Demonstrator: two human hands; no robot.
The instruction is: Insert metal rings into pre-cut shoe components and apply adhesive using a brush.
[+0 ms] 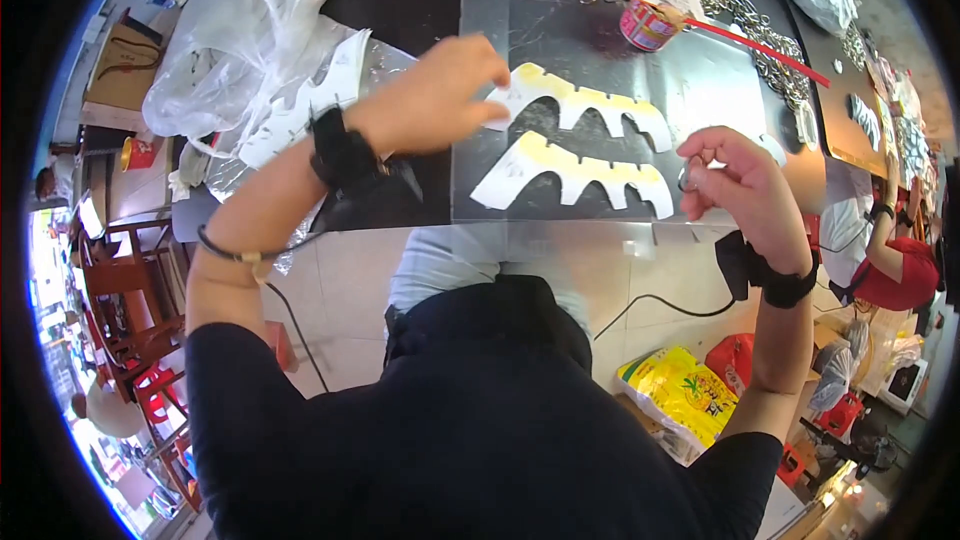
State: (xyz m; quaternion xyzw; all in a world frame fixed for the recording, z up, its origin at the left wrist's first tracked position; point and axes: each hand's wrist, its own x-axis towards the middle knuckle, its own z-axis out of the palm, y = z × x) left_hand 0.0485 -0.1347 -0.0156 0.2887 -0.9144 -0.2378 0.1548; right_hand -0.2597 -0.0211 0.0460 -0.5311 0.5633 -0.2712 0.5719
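Note:
Two white comb-like curved strips lie one behind the other at the table's front edge. Yellowish coating runs along the upper edges of the far strip [575, 100] and the near strip [570, 168]. My left hand [440, 90] is over the far strip's left end, thumb and fingers apart; I cannot tell whether they touch it. To the right of the strips, my right hand [735, 175] is closed, its fingertips pinched around something small and shiny that I cannot make out. A pink can [648, 26] stands behind the strips, with a red stick [755, 50] lying across its top.
Metal chains with rings [740, 15] spread over the far right of the table. More white strips [325, 90] lie left on clear plastic, beside a plastic bag [250, 30]. A clear sheet [485, 10] covers the middle. On the right, another person [890, 260] works at a table.

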